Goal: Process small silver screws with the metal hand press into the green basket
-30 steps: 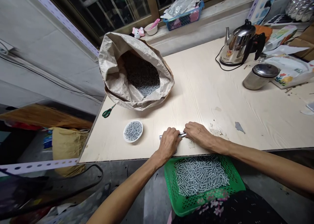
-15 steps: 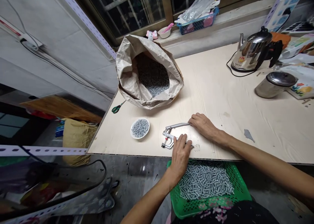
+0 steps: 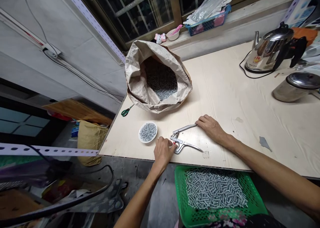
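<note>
Holding, right hand: right hand (image 3: 211, 128) with fingers closed on the end of the upper handle of the metal pliers (image 3: 184, 145).
Working end, left hand: left hand (image 3: 163, 151), fingers bent and thumb near them, at the head of the metal pliers, partly covering it; whether a piece is pinched there, cannot tell.
Pliers: one pair, metal, on the pale tabletop (image 3: 220, 84) near its front edge, between the two hands; handles spread, coil spring visible between them, small red part beside the left thumb.
Bowl: one, white (image 3: 147, 142), near the left hand, filled with small metal pieces (image 3: 148, 131).
Sack: one, large, pale and creased (image 3: 136, 74), mouth open, behind the bowl; similar metal pieces (image 3: 166, 94) inside.
Scissors: green-handled scissors (image 3: 125, 112), just left of the sack, near the tabletop's left edge.
Basket: green, perforated basket (image 3: 180, 194), below the front edge, bearing a broad layer of silvery pieces (image 3: 216, 189).
Far right: shiny kettle (image 3: 267, 54) with black handle; lidded metal canister (image 3: 291, 89) in front of it.
Scrap: grey, flat scrap (image 3: 264, 143), beyond the right forearm.
</note>
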`<state>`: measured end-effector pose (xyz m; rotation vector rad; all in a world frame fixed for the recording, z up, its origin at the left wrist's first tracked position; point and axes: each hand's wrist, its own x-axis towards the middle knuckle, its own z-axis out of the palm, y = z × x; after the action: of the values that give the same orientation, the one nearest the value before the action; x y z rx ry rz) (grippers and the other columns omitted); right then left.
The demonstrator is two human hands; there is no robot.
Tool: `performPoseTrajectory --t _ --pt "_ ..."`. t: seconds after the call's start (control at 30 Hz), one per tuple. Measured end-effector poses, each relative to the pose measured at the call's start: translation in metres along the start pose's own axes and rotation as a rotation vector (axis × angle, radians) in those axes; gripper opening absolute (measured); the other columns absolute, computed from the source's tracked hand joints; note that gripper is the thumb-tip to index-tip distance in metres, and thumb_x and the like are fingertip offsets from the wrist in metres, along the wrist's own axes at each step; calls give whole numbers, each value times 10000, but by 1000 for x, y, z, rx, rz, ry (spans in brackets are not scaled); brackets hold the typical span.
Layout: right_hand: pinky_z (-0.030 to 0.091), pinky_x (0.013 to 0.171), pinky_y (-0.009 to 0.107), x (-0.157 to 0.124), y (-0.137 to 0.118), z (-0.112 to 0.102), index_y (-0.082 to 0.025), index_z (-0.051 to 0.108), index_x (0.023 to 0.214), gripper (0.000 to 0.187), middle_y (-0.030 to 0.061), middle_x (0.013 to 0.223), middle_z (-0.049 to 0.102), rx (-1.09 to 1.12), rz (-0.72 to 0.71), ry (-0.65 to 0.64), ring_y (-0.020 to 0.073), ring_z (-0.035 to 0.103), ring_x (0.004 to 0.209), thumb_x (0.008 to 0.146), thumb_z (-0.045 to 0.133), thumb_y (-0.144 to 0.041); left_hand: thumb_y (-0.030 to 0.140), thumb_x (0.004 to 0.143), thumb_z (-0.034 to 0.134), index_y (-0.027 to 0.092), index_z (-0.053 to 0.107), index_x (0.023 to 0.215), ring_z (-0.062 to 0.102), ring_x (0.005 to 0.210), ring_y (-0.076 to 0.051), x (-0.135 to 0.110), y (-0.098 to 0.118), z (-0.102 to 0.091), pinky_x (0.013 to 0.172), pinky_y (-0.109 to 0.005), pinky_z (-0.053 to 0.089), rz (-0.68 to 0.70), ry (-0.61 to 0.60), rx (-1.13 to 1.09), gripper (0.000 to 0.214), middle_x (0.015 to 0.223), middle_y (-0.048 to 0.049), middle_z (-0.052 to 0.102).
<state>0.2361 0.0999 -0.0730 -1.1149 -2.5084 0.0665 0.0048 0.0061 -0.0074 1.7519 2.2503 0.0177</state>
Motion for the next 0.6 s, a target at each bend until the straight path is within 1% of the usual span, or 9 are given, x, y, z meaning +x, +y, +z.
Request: performPoseTrajectory --t 0.07,0.13,0.2,0.3,0.37,0.43,0.53,0.57,0.6 --pt "358 707 308 2 1 0 -187 609 923 249 69 879 588 -4 -3 7 197 459 831 932 373 -111 335 792 607 169 650 719 560 927 -216 7 -1 -1 717 -286 438 -43 -127 -13 186 887 -59 598" --pt "357 704 307 3 3 0 -185 607 907 254 65 870 584 -1 -4 11 194 459 821 928 368 -100 292 803 579 162 642 692 575 881 -201 10 1 -2 690 -277 426 -35 -151 15 182 859 -57 610" --pt "356 702 309 4 4 0 -186 605 908 259 62 869 582 15 -9 22 194 461 821 926 363 -97 229 828 541 149 650 735 576 889 -213 10 3 -4 710 -296 431 28 -32 104 164 878 -79 621" --pt "354 695 315 5 4 0 -194 609 924 271 65 873 587 54 -19 43 199 465 825 927 353 -106 153 857 485 136 651 804 568 911 -242 2 5 -10 732 -336 448 86 247 240 174 907 -118 622" --pt "356 699 319 5 4 1 -194 610 917 273 68 871 588 72 -21 46 200 468 821 932 347 -120 152 873 472 151 647 827 577 867 -228 -12 9 -14 702 -328 462 128 327 212 181 887 -106 621" --pt "359 708 320 4 4 2 -192 608 909 274 70 872 586 77 -20 41 200 469 822 940 342 -134 171 886 476 179 646 836 584 806 -198 -32 17 -16 662 -305 472 238 286 102 178 857 -76 622" --pt "359 721 319 3 5 5 -186 607 919 274 72 875 580 76 -18 42 203 467 834 950 337 -148 241 882 531 211 663 853 591 768 -182 -56 24 -18 604 -287 476 427 98 -56 139 849 -49 637" --pt "358 722 319 3 5 5 -184 607 925 276 72 877 579 77 -17 43 203 467 838 953 334 -150 269 876 551 214 669 887 595 767 -182 -57 23 -21 599 -285 479 435 61 -85 131 859 -45 644" --pt "356 722 318 3 5 6 -183 606 930 278 72 879 578 79 -16 42 203 466 840 955 331 -153 286 874 561 211 671 921 598 769 -182 -52 19 -25 603 -286 482 396 62 -93 141 874 -45 649"
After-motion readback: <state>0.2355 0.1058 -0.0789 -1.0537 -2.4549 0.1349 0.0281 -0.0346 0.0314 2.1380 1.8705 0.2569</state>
